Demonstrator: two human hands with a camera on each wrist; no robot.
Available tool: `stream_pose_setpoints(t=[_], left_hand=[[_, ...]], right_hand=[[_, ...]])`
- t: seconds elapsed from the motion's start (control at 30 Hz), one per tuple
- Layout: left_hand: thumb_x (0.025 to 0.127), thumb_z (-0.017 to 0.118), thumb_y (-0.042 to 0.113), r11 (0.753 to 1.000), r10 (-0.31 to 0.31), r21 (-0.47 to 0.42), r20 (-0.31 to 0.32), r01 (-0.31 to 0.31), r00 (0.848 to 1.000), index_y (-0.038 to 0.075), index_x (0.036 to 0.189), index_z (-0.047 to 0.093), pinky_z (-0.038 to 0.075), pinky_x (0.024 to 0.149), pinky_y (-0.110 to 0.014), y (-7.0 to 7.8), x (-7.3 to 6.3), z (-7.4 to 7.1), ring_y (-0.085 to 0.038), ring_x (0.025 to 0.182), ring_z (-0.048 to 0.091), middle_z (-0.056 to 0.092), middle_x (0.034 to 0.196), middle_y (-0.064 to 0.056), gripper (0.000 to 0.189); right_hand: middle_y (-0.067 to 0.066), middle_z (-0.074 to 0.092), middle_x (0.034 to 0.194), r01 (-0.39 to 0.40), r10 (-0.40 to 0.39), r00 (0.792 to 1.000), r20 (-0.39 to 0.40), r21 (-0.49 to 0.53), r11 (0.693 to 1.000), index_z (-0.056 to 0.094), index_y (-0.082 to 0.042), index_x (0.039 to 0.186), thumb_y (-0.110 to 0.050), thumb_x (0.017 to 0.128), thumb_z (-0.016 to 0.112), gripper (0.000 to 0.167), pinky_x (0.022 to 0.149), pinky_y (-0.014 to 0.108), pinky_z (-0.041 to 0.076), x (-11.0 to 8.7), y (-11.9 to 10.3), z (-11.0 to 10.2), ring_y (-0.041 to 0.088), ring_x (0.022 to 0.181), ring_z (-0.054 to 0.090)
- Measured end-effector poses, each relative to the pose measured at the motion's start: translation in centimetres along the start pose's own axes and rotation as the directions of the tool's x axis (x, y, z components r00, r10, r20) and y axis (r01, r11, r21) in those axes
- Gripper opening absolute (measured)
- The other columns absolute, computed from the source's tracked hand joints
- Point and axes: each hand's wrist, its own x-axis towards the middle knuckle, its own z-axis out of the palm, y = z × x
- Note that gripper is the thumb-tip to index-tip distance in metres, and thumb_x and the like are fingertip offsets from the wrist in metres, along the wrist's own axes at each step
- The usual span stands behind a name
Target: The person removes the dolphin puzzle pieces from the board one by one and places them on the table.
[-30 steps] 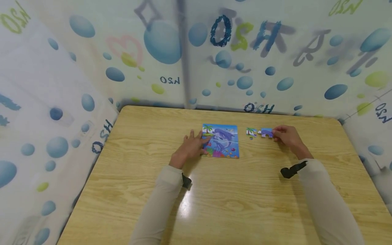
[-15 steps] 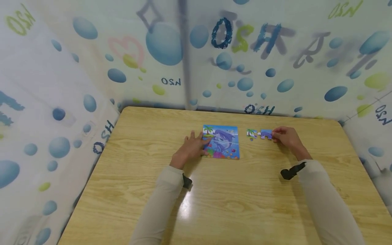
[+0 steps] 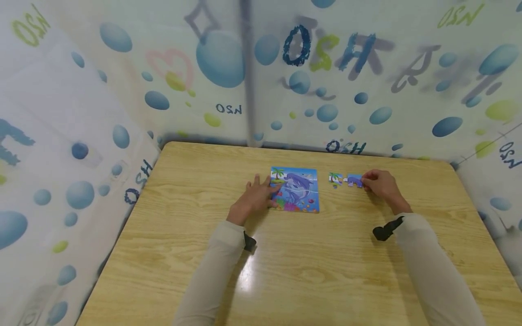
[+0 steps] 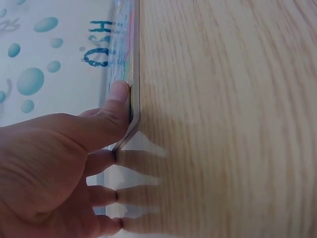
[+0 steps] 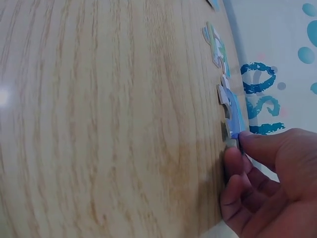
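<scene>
In the head view, my left hand (image 3: 256,195) rests with spread fingers at the left edge of a flat dolphin picture (image 3: 302,189). The thumb (image 4: 119,94) lies on that picture's surface in the left wrist view, and the other fingertips touch the table. My right hand (image 3: 381,184) pinches the right end of a blue jigsaw piece (image 3: 354,180) between thumb and fingers. This piece has part of a dolphin printed on it. Just left of it lies a jigsaw piece with a palm tree (image 3: 335,178); the two are close, and whether they touch is hard to tell.
Both hands work on a wood-grain table (image 3: 293,262). Its far edge meets a patterned wall covering (image 3: 261,108) with blue bubbles and letters. The dolphin picture lies flat to the left of the palm-tree piece.
The table and hands sit slightly lower in the head view. My right hand and the blue jigsaw piece have shifted very slightly left; my left hand keeps its place.
</scene>
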Motion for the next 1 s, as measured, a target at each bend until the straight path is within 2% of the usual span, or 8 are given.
stream_pose_setpoints(t=[0.23, 0.43, 0.63, 0.8, 1.0], left_hand=[[0.092, 0.062, 0.042, 1.000, -0.004, -0.015, 0.012, 0.004, 1.000, 0.032, 0.155, 0.032, 0.008, 0.118, -0.064, 0.2, 0.0, 0.0, -0.052, 0.147, -0.003, 0.008, 0.165, -0.016, 0.071], [0.091, 0.063, 0.041, 0.999, -0.008, -0.037, 0.017, 0.009, 1.000, 0.032, 0.155, 0.033, 0.007, 0.118, -0.064, 0.3, 0.0, 0.1, -0.051, 0.148, -0.004, 0.008, 0.165, -0.015, 0.071], [0.091, 0.063, 0.041, 0.999, -0.009, -0.049, 0.020, 0.010, 1.000, 0.032, 0.154, 0.033, 0.007, 0.118, -0.063, 0.3, 0.1, 0.2, -0.051, 0.148, -0.004, 0.008, 0.165, -0.015, 0.071], [0.091, 0.064, 0.041, 0.999, -0.001, -0.033, 0.027, 0.002, 1.000, 0.030, 0.155, 0.033, 0.010, 0.117, -0.065, 0.2, 0.3, 0.2, -0.053, 0.147, -0.002, 0.010, 0.165, -0.017, 0.071], [0.090, 0.065, 0.041, 1.000, -0.004, -0.004, 0.014, 0.004, 1.000, 0.028, 0.154, 0.035, 0.013, 0.115, -0.068, 0.0, 0.4, -0.2, -0.055, 0.146, 0.002, 0.015, 0.163, -0.021, 0.072]], right_hand=[[0.015, 0.066, 0.094, 0.003, -0.004, 1.000, -0.015, -0.012, 1.000, 0.062, 0.006, 0.112, -0.016, 0.102, 0.054, 0.026, 0.063, 0.022, 0.048, -0.2, 0.2, 0.2, 0.013, 0.073, 0.061], [0.011, 0.067, 0.084, 0.002, -0.004, 0.999, -0.045, -0.046, 0.999, 0.065, 0.005, 0.108, -0.015, 0.101, 0.055, 0.023, 0.063, 0.025, 0.047, -0.2, 0.3, 0.4, 0.016, 0.071, 0.059], [0.010, 0.067, 0.081, 0.023, -0.026, 0.999, -0.037, -0.060, 0.998, 0.066, 0.006, 0.109, -0.015, 0.101, 0.056, 0.025, 0.062, 0.026, 0.045, -0.3, 0.5, 0.2, 0.015, 0.070, 0.058], [0.016, 0.070, 0.090, 0.004, -0.006, 0.998, -0.068, -0.029, 1.000, 0.066, 0.005, 0.114, -0.019, 0.102, 0.056, 0.029, 0.067, 0.026, 0.046, -0.6, 0.1, 0.0, 0.018, 0.075, 0.062], [0.024, 0.066, 0.111, 0.077, -0.083, 0.986, -0.143, -0.045, 0.996, 0.066, 0.004, 0.118, -0.019, 0.101, 0.056, 0.030, 0.068, 0.027, 0.046, -0.4, -2.0, 0.6, 0.032, 0.091, 0.063]])
